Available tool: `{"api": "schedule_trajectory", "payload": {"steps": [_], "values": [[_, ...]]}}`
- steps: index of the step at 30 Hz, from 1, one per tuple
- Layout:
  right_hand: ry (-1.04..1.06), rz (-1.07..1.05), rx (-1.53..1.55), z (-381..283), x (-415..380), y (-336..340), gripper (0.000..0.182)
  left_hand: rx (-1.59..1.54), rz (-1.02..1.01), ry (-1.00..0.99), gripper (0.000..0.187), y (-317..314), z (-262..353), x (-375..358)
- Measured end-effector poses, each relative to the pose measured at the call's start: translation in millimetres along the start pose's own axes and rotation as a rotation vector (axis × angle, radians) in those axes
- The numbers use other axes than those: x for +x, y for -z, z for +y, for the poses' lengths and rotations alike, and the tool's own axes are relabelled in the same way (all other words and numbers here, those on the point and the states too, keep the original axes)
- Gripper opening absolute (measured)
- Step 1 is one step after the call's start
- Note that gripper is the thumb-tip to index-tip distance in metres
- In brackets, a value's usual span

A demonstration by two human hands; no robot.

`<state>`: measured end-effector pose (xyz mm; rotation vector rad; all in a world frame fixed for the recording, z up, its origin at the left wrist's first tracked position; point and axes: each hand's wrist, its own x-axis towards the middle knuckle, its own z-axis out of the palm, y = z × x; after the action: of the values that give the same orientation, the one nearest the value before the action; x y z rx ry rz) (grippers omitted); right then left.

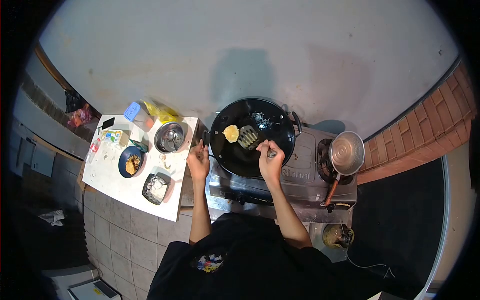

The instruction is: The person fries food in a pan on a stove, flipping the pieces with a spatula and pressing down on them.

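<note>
A large black wok [232, 162] sits on the left burner of a metal stove. Inside it lies a pale yellow piece of food [231, 133], left of the slotted head of a metal spatula [247, 137]. My right hand [271, 159] is closed around the spatula's handle, over the right part of the wok. My left hand [198, 159] is beside the wok's left rim, near its left handle, with fingers curled; whether it holds anything is too small to make out.
On the white table [110, 185] at left stand a steel bowl [169, 137], a blue bowl with fried food [125, 162], a black dish with white powder [156, 189] and a lidded container [138, 116]. A saucepan [347, 153] rests on the right burner beside a brick edge [410, 142].
</note>
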<state>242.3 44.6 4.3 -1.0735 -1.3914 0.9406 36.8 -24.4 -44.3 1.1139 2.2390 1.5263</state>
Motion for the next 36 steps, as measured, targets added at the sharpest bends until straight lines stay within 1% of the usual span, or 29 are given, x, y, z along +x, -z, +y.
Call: {"api": "schedule_trajectory", "payload": {"steps": [2, 4, 5, 7, 8, 13, 15, 17, 18, 21, 23, 25, 27, 30, 33, 35, 36], "values": [[0.024, -0.002, 0.01, -3.1, -3.2, -1.3, 0.027, 0.011, 0.013, -0.055, 0.031, -1.8, -5.5, 1.5], [0.094, -0.023, -0.004, -16.1, -6.8, -1.6, 0.024, 0.016, 0.006, -0.051, 0.031, -0.9, -2.4, 1.3], [0.095, -0.022, -0.004, -18.4, -8.3, -2.5, 0.024, 0.022, 0.002, -0.045, 0.031, 0.2, -1.1, 1.2], [0.205, -0.078, -0.094, -20.4, -11.9, -4.6, 0.029, 0.025, -0.002, -0.039, 0.031, 2.6, 3.7, 0.4], [0.232, -0.077, -0.096, -21.1, -12.7, -7.2, 0.027, 0.028, -0.005, -0.034, 0.031, 2.8, 5.0, 0.5], [0.267, -0.106, -0.087, -24.4, -12.9, -14.1, 0.024, 0.009, 0.01, -0.061, 0.031, 0.8, 0.3, 1.3], [0.304, -0.144, -0.127, -25.9, -13.6, -15.3, 0.022, 0.01, 0.024, -0.075, 0.031, -1.4, -5.4, 1.8], [0.315, -0.162, -0.121, -29.8, -14.2, -17.6, 0.02, -0.039, 0.003, 0.0, 0.032, -5.5, -15.0, 3.4], [0.324, -0.177, -0.113, -31.1, -13.8, -18.6, 0.018, -0.041, 0.007, 0.002, 0.032, -4.0, -11.9, 2.8], [0.376, -0.152, -0.127, -28.0, -9.0, -20.4, 0.019, -0.008, 0.02, -0.052, 0.031, -1.7, -4.4, 1.3], [0.316, -0.133, -0.128, -25.7, -4.0, -14.0, 0.019, 0.023, 0.056, -0.115, 0.031, -1.4, -4.0, 0.8], [0.286, -0.098, -0.158, -28.1, 3.8, -3.1, 0.018, 0.012, 0.06, -0.106, 0.031, -2.2, -4.3, 0.9], [0.204, -0.071, -0.192, -31.3, 11.0, 10.0, 0.019, -0.001, 0.06, -0.101, 0.031, -2.7, -4.4, 1.6], [0.197, 0.01, -0.179, -25.9, 17.4, 16.9, 0.025, 0.015, 0.055, -0.111, 0.03, -1.9, -4.9, 3.3], [0.136, -0.01, -0.167, -19.0, 13.5, 14.7, 0.026, 0.016, 0.059, -0.125, 0.029, -2.9, -3.4, 3.8], [0.129, -0.036, -0.067, -16.7, 8.6, 5.8, 0.026, -0.002, 0.048, -0.065, 0.029, -2.0, -1.6, 3.0], [0.13, -0.048, -0.036, -12.5, 7.3, -0.4, 0.026, 0.0, 0.046, -0.066, 0.029, -1.9, -2.3, 3.4]]}}
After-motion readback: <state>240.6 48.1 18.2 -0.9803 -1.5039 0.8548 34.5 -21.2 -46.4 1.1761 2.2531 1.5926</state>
